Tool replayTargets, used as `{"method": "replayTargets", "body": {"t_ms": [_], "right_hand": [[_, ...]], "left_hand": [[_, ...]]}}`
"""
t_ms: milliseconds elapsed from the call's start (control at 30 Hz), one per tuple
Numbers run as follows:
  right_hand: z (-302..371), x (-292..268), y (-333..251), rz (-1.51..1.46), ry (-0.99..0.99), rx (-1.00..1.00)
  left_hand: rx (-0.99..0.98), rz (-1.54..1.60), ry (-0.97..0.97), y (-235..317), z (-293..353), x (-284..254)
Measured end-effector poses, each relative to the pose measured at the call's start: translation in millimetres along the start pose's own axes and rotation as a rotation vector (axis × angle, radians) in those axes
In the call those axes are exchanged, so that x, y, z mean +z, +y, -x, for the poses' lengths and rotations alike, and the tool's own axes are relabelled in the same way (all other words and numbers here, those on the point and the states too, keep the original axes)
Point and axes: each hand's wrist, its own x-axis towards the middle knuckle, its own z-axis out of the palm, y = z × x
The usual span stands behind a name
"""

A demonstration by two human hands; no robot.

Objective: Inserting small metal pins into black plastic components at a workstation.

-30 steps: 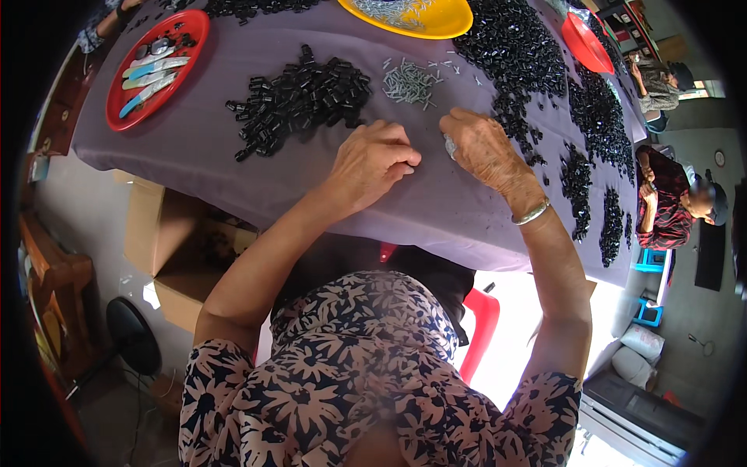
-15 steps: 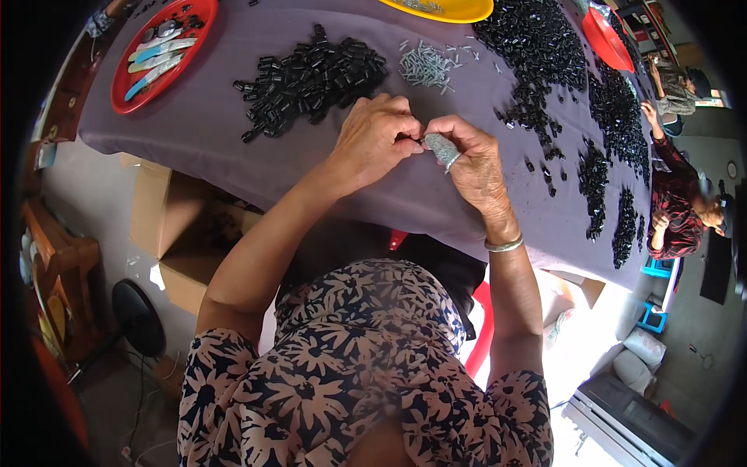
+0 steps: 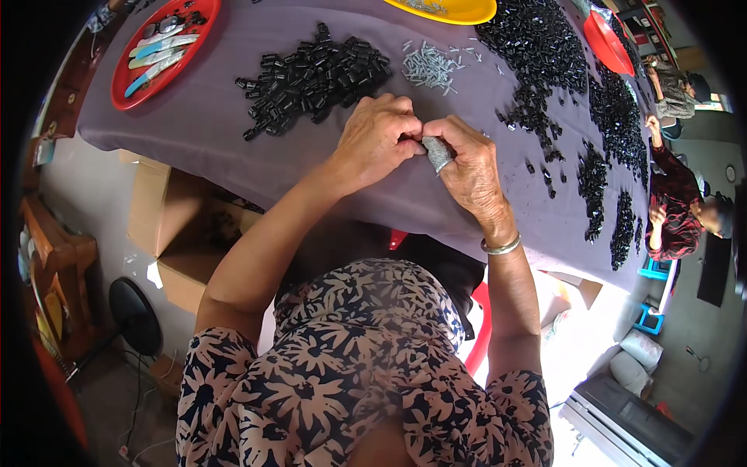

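Over the purple-grey tablecloth (image 3: 319, 167), my two hands meet at the fingertips. My left hand (image 3: 377, 136) is closed in a pinch, and whatever it holds is hidden by the fingers. Against it presses my right hand (image 3: 469, 162), also pinched, with a grey wrap (image 3: 437, 153) around its thumb. What sits between the fingertips is too small to make out. Just beyond my left hand lies a heap of small black plastic parts (image 3: 319, 78). A little pile of silvery metal pins (image 3: 428, 66) lies beyond the hands, right of that heap.
A red tray (image 3: 198, 48) with blue and white handled tools stands far left. At the far edge is a yellow dish (image 3: 467, 15). More black pieces (image 3: 537, 54) spread along the right, near a red bowl (image 3: 607, 43). Other people (image 3: 685, 206) sit beyond the right edge.
My right hand has turned slightly, its wrapped thumb tilting more upright and closer to the left fingertips. My left hand stays nearly in place.
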Motion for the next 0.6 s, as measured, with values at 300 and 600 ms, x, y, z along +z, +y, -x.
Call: {"method": "replayTargets", "body": {"t_ms": [300, 600], "right_hand": [[7.7, 23.4, 1.9, 0.089, 0.204, -0.066], [9.3, 22.4, -5.0, 0.188, 0.191, -0.022]], "left_hand": [[-0.018, -0.063, -0.029, 2.8, -1.0, -8.6], [0.029, -0.059, -0.009, -0.5, -0.7, -4.2]]}}
